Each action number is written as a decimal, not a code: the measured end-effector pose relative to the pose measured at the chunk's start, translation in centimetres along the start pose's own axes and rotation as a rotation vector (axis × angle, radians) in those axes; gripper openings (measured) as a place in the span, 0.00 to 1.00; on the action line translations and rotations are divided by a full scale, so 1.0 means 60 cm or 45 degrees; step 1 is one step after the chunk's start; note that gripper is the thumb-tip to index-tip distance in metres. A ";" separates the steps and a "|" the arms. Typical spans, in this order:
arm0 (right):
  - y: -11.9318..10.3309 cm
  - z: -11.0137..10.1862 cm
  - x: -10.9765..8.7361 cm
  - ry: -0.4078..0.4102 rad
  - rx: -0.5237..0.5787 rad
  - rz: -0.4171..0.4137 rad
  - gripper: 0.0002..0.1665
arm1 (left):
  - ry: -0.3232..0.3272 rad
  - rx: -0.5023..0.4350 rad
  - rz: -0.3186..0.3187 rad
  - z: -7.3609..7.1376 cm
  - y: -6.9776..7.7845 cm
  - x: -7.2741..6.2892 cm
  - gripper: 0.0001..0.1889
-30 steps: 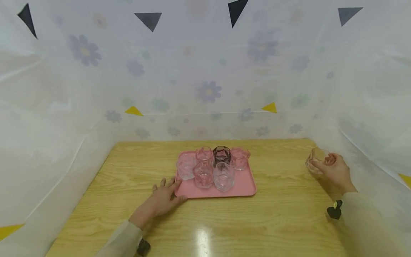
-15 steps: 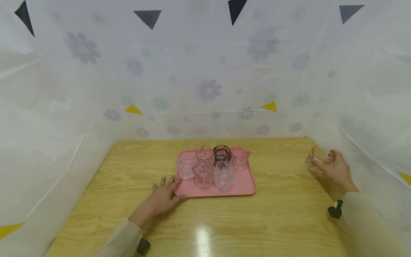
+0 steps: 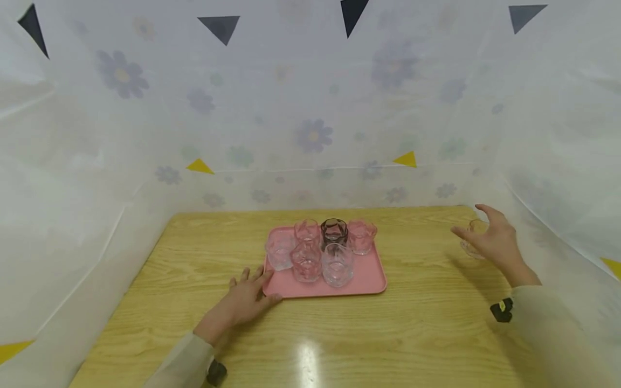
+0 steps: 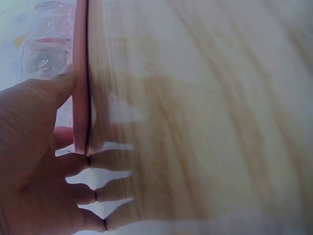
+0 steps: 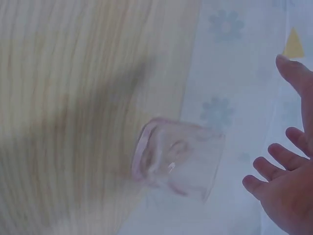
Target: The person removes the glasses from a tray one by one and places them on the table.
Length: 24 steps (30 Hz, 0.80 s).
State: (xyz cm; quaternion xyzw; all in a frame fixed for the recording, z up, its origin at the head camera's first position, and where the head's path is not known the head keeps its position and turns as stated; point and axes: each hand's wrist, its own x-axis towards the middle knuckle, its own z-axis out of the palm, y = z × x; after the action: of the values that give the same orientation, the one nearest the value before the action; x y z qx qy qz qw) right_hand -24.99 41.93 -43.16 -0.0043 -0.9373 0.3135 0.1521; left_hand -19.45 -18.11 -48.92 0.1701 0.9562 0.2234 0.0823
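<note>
At the far right of the table stands a pale pinkish glass (image 5: pixel 178 159), partly behind my right hand (image 3: pixel 499 242) in the head view. That hand is raised just above and in front of it, thumb and fingers spread apart and holding nothing. My left hand (image 3: pixel 247 299) lies at the near left corner of the pink tray (image 3: pixel 366 277). Its thumb touches the front edge, and its spread fingers rest along the left side and on the table. On the tray stand several tumblers: pink ones (image 3: pixel 306 262), clear ones (image 3: pixel 338 267) and a dark grey glass (image 3: pixel 335 231).
The wood-grain table (image 3: pixel 412 323) is enclosed by white flower-printed sheeting (image 3: pixel 271 108) at the back and both sides. The right side sheet (image 3: pixel 558 215) runs close beside the lone glass and my right hand.
My right hand has let go of the pinkish glass and lifted up from it, its fingers now spread. The glass stays on the table. The left hand and tray keep their places.
</note>
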 end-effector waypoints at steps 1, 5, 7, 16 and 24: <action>-0.010 0.003 0.001 -0.024 0.000 -0.008 0.59 | -0.001 0.000 0.001 -0.001 0.001 0.000 0.42; -0.043 0.024 0.000 -0.111 0.003 -0.041 0.60 | -0.004 -0.008 0.000 -0.005 0.004 -0.002 0.42; -0.057 0.038 -0.002 -0.155 0.005 -0.062 0.61 | -0.005 -0.005 0.002 -0.005 0.004 -0.003 0.42; -0.108 0.106 -0.008 -0.266 0.060 -0.207 0.56 | -0.003 -0.007 -0.007 -0.005 0.007 -0.003 0.42; -0.147 0.165 -0.004 -0.321 0.153 -0.300 0.54 | -0.011 -0.016 -0.006 -0.008 0.009 -0.006 0.41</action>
State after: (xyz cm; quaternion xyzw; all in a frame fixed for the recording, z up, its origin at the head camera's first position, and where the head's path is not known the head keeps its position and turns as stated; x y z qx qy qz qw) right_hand -26.83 29.00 -45.53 0.1539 -0.9226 0.3469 0.0690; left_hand -19.05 -17.98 -48.21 0.1681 0.9549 0.2284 0.0880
